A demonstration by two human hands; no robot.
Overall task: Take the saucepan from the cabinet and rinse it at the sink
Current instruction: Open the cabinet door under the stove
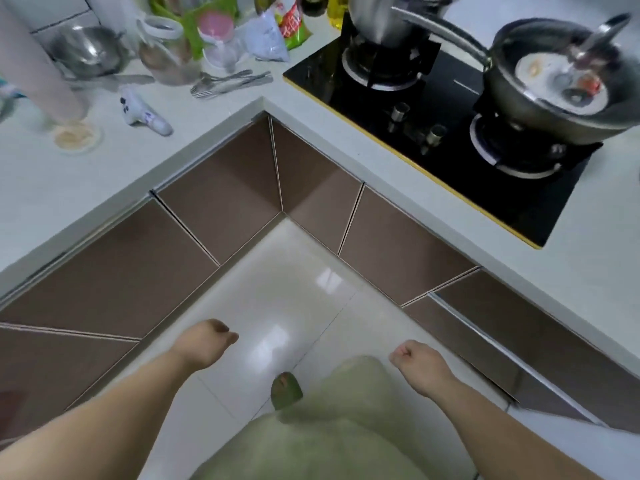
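From the head view, the left hand (pixel 204 344) and right hand (pixel 420 363) hang over the floor (pixel 294 271) with fingers curled shut, holding nothing. A steel saucepan (pixel 379 19) sits far off on the stove (pixel 446 140); brown cabinet doors (pixel 221 202) are closed.

Black gas hob (pixel 460 174) set in the white counter (pixel 104 174), dirty dark wok (pixel 554 88) on right burner, steel pot (pixel 381 15) on left one. Steel bowl (pixel 86 51), cutlery pile (pixel 228 83), jars and packets crowd the far-left counter.
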